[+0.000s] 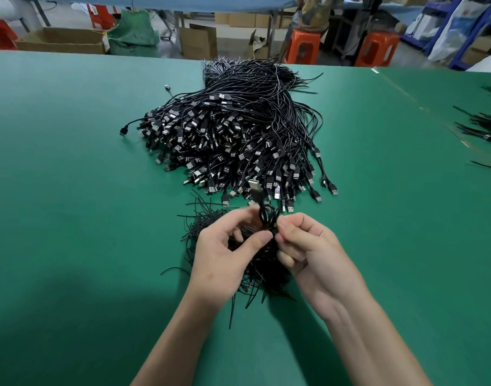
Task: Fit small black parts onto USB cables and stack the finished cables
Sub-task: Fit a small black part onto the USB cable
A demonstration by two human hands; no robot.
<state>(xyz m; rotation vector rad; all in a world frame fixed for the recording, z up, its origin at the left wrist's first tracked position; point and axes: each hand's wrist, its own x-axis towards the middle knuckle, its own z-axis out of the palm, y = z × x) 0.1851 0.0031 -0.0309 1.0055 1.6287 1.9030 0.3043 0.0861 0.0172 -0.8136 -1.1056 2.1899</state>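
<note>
- Grip: left hand (222, 252) and right hand (311, 246) both pinch one looped USB cable (254, 187) (plug upward).
- Heap of USB cables (238, 135) lies beyond on green desk (71, 162).

Bright, even overhead light; wide-angle view, soft toward the edges.
The green counter (71, 162) is evenly lit, with a broad soft shadow on its near left part. Metal plugs in the cable pile (238, 135) catch small glints. The far counter edge looks slightly bowed by the wide lens, the background is soft, and the cable (260, 203) pinched between left hand (222, 246) and right hand (308, 246) is slightly motion-blurred.
</note>
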